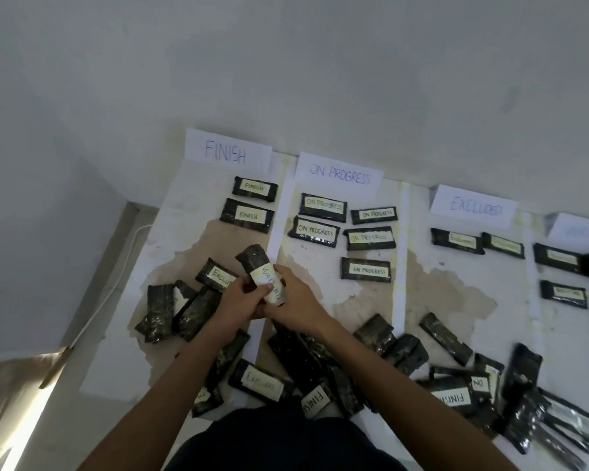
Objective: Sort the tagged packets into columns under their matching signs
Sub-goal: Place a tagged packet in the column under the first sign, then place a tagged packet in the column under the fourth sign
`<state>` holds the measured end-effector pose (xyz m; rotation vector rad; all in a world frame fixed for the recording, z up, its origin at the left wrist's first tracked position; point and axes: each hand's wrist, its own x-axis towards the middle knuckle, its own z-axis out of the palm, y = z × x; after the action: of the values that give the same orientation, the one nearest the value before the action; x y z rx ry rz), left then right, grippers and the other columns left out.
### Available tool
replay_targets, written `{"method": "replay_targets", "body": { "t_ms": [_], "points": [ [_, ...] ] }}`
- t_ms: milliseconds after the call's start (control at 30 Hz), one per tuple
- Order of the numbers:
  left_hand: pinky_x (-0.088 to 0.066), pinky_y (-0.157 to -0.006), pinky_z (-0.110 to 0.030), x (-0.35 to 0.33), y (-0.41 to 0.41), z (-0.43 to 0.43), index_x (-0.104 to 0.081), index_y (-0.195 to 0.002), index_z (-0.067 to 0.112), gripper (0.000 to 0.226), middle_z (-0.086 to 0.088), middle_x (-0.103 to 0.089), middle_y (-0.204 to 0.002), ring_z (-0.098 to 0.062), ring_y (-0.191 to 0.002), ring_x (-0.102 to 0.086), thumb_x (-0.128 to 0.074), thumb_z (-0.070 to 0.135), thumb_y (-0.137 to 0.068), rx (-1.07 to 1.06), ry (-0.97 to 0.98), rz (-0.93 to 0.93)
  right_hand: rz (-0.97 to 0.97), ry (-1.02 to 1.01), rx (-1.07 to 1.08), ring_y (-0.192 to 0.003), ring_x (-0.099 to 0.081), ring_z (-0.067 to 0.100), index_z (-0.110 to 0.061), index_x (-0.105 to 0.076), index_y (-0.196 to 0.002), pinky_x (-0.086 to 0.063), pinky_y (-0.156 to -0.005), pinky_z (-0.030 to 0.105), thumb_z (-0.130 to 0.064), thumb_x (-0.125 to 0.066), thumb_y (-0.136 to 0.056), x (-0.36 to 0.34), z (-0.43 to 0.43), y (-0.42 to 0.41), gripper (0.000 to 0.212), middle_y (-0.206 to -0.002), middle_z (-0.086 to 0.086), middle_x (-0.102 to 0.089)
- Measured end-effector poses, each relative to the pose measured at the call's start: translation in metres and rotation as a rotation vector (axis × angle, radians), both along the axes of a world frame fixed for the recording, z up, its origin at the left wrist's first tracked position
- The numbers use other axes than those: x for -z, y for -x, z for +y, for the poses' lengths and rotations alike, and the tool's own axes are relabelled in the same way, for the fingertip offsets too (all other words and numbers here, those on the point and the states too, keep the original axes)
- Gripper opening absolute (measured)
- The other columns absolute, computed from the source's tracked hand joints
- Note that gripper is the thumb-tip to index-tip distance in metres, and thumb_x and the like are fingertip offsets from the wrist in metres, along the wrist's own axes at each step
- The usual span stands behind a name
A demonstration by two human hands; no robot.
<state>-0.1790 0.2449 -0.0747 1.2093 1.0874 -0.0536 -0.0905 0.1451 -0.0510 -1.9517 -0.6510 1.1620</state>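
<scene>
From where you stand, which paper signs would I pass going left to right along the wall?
FINISH sign → ON PROGRESS sign → EXCLUDED sign → a fourth sign at the right edge, too blurred to read.

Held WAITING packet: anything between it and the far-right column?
Nothing visible. Left hand and right hand hold the packet raised; the ON PROGRESS packets and EXCLUDED packets between lie flat. The far-right sign is unreadable.
</scene>
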Motion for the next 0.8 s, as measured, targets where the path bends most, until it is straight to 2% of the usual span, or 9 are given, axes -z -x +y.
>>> {"method": "replay_targets", "body": {
  "t_ms": [67,133,233,300,400,500,600,733,800],
  "points": [
    [-0.058,-0.069,-0.034,0.001,-0.008,-0.014,-0.056,-0.114,0.008,0.031,-0.01,-0.065,-0.108,-0.022,-0.089,-0.066,-0.064,0.02,-0.086,0.029,0.039,0.002,-0.126,0.016,0.048,-0.097,-0.058,0.014,-0.017,-0.047,-0.128,-0.049,-0.076,0.023,-0.015,-0.071,-0.077,-0.001,-0.013,-0.003,0.057,-0.116,0.003,-0.061],
    [-0.057,-0.071,-0.034,0.001,-0.014,-0.026,-0.055,-0.114,0.011,0.031,-0.009,-0.064,-0.11,-0.021,-0.092,-0.065,-0.063,0.021,-0.087,0.12,0.02,0.004,-0.192,0.048,0.083,-0.1,-0.059,0.018,-0.015,-0.048,-0.129,-0.05,-0.081,0.03,-0.013,-0.069,-0.077,0.0,-0.028,-0.009,0.056,-0.118,0.006,-0.062],
    [-0.055,-0.079,-0.039,-0.004,-0.026,-0.038,-0.055,-0.113,0.019,0.031,0.0,-0.064,-0.104,-0.017,-0.092,-0.064,-0.062,0.031,-0.085,0.321,-0.135,0.036,-0.288,0.122,0.127,-0.1,-0.06,0.025,-0.014,-0.05,-0.124,-0.051,-0.082,0.037,-0.012,-0.068,-0.074,0.001,-0.059,-0.026,0.053,-0.112,0.008,-0.063],
    [-0.05,-0.079,-0.035,-0.014,-0.038,-0.046,-0.05,-0.122,0.021,0.042,0.002,-0.06,-0.105,-0.017,-0.094,-0.059,-0.061,0.037,-0.085,0.479,-0.254,0.076,-0.358,0.162,0.133,-0.1,-0.058,0.026,-0.014,-0.051,-0.121,-0.05,-0.082,0.037,-0.01,-0.069,-0.072,-0.002,-0.082,-0.041,0.053,-0.112,0.008,-0.06],
    [-0.041,-0.076,-0.029,-0.031,-0.058,-0.065,-0.038,-0.134,0.019,0.055,-0.002,-0.056,-0.118,-0.019,-0.101,-0.054,-0.058,0.04,-0.087,0.654,-0.367,0.089,-0.477,0.225,0.109,-0.104,-0.051,0.027,-0.014,-0.048,-0.129,-0.044,-0.089,0.033,-0.01,-0.07,-0.071,-0.008,-0.122,-0.066,0.062,-0.121,0.009,-0.045],
    [-0.043,-0.082,-0.031,-0.041,-0.078,-0.091,-0.037,-0.135,0.023,0.054,-0.001,-0.054,-0.118,-0.019,-0.103,-0.054,-0.058,0.037,-0.087,0.717,-0.467,0.018,-0.564,0.25,0.099,-0.103,-0.049,0.028,-0.014,-0.047,-0.132,-0.045,-0.094,0.037,-0.013,-0.072,-0.073,-0.014,-0.166,-0.088,0.064,-0.118,0.01,-0.041],
    [-0.041,-0.084,-0.03,-0.045,-0.1,-0.127,-0.04,-0.132,0.024,0.05,0.001,-0.052,-0.115,-0.019,-0.107,-0.052,-0.059,0.032,-0.087,0.781,-0.557,-0.08,-0.64,0.291,0.086,-0.102,-0.048,0.03,-0.012,-0.05,-0.13,-0.045,-0.091,0.041,-0.01,-0.072,-0.07,-0.019,-0.213,-0.112,0.063,-0.112,0.01,-0.044],
    [-0.04,-0.092,-0.033,-0.045,-0.13,-0.178,-0.036,-0.136,0.021,0.054,-0.003,-0.05,-0.127,-0.019,-0.118,-0.045,-0.057,0.027,-0.087,0.871,-0.686,-0.174,-0.732,0.344,0.083,-0.098,-0.046,0.028,-0.019,-0.054,-0.124,-0.045,-0.083,0.042,-0.029,-0.077,-0.071,-0.022,-0.27,-0.139,0.059,-0.111,0.008,-0.046],
    [-0.04,-0.096,-0.035,-0.045,-0.145,-0.202,-0.035,-0.138,0.021,0.054,-0.004,-0.048,-0.132,-0.02,-0.122,-0.042,-0.056,0.025,-0.088,0.909,-0.736,-0.196,-0.746,0.376,0.069,-0.101,-0.044,0.028,-0.019,-0.053,-0.125,-0.045,-0.084,0.044,-0.02,-0.072,-0.073,-0.025,-0.296,-0.152,0.055,-0.114,0.008,-0.046]
  ]
}}
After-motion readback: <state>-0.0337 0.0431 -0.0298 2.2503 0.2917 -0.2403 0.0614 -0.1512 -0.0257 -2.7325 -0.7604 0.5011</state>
